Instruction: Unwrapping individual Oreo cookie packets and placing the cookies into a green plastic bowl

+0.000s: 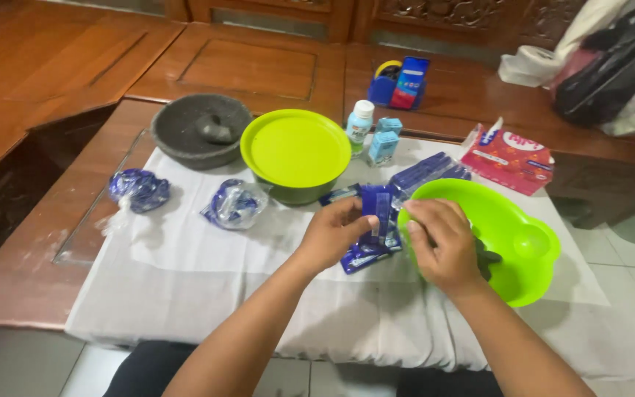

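Both hands meet over the white cloth [259,309]. The left hand [332,234] pinches a small blue sachet [381,209] at its upper edge, fingers closed on it, and the right hand [441,242] comes in from the other side with its fingers curled toward the same packet — whether it actually grips the sachet I cannot tell from here. The sachet stands upright between the hands, just above a few more blue sachets [365,254] lying on the cloth, and right beside the bright green bowl [523,242].

To my eye, opening it cleanly calls for holding it upright and close to the bowl's rim, one hand steadying while the other pulls — a loose pinch could scatter the contents onto the cloth.

The cloth covers a low wooden table [31,272]. On it sit a grey stone mortar [200,131], a covered green container [295,151], two knotted plastic bundles [139,189], a small white bottle [360,121] and a red packet [508,158]. Behind runs a carved wooden bench [259,66] with dark bags [611,66] heaped on it; the floor is pale tile [626,250].
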